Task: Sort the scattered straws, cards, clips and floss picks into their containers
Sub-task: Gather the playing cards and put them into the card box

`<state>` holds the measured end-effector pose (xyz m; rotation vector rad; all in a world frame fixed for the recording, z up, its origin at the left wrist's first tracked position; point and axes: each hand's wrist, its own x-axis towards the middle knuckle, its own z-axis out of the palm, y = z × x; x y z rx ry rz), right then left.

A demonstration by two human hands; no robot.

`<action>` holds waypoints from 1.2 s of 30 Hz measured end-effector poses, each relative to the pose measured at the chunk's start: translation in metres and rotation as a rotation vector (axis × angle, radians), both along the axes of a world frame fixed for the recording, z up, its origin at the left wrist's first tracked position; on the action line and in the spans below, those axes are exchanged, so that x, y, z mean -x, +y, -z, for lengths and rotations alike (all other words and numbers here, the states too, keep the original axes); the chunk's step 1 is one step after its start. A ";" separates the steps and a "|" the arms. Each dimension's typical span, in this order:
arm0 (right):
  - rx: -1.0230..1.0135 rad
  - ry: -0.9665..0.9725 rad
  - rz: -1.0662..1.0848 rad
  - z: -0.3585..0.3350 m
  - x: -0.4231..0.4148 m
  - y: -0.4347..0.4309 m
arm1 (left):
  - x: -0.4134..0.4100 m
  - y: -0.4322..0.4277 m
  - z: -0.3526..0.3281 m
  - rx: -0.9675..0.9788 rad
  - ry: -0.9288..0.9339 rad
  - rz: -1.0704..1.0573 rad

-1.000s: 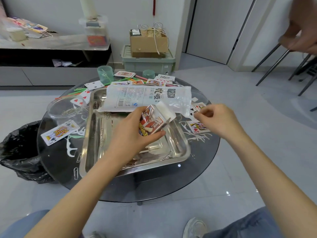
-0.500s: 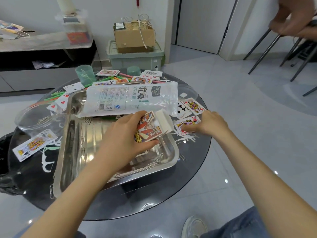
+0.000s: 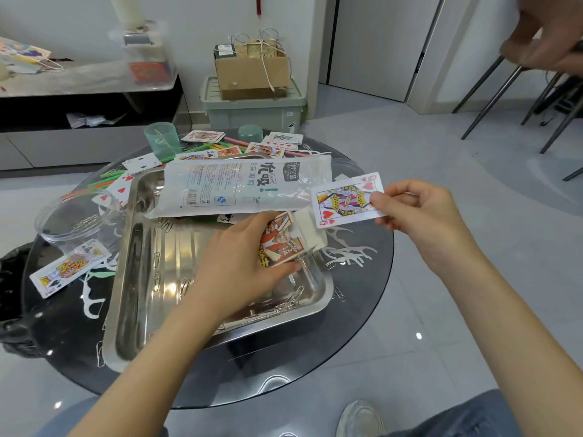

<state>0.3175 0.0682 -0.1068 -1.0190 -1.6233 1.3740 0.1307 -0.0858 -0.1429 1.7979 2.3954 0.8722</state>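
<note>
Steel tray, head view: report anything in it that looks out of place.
Loose paper clips lie scattered on the tray floor, not in the clear tub beside it. The straw bag sprawls askew over the tray's far rim, with a card poking out from under it.

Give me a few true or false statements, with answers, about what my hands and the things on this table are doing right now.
1. The right hand pinches a queen of hearts playing card. True.
2. The left hand holds the clear plastic straw bag. False: it grips a red and white card box. The bag lies across the far side of the shiny steel tray.
3. A round clear plastic tub sits left of the tray. True.
4. The card box's flap is closed. False: its white flap stands open.
5. The translucent green cup stands inside the tray. False: it stands on the dark glass table, beyond the tray's far left corner.
</note>
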 end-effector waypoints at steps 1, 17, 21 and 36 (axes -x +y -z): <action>-0.023 0.022 -0.001 -0.002 0.001 -0.004 | -0.001 0.000 0.000 -0.007 -0.015 0.001; -0.117 -0.049 -0.125 -0.002 0.006 -0.020 | -0.004 0.000 0.003 0.001 -0.176 0.005; -0.118 -0.066 -0.153 -0.005 0.006 -0.019 | -0.003 0.000 0.002 0.000 -0.185 0.014; -0.584 -0.408 -0.295 0.011 0.031 -0.058 | -0.009 0.003 0.003 -0.097 -0.240 0.036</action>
